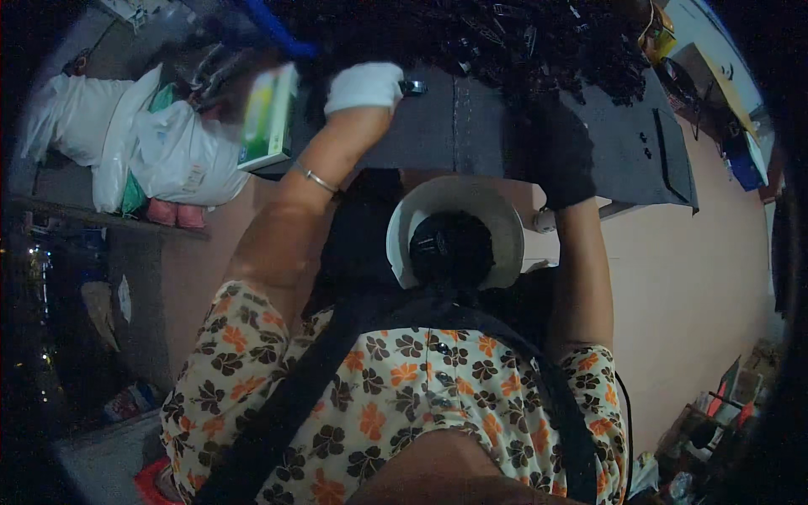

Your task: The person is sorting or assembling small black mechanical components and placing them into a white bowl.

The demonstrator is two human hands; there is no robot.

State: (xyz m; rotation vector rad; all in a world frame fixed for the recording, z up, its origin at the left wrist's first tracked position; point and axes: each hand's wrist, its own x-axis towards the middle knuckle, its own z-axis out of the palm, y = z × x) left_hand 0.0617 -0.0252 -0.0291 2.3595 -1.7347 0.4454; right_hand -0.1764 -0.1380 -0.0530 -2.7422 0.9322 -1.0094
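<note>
My left hand (pixel 364 87), in a white glove, is closed above the dark grey tabletop (pixel 421 139). From its right side sticks out a small dark shiny piece (pixel 414 87), too small to name more closely. My right hand (pixel 566 143) wears a black glove and rests over the near right part of the tabletop. Its fingers blend into the dark surface, so what they do is hidden. Beyond both hands lies a heap of small black shiny parts (pixel 522 42). Just below the table's near edge, a white bucket (pixel 505 227) holds a mass of black parts (pixel 450 250).
Left of my left hand stands a green and white box (pixel 269 118). Stuffed white plastic bags (pixel 181 156) lie farther left. A blue strip (pixel 278 29) crosses the far left of the table. Assorted items (pixel 715 421) stand on the floor at lower right.
</note>
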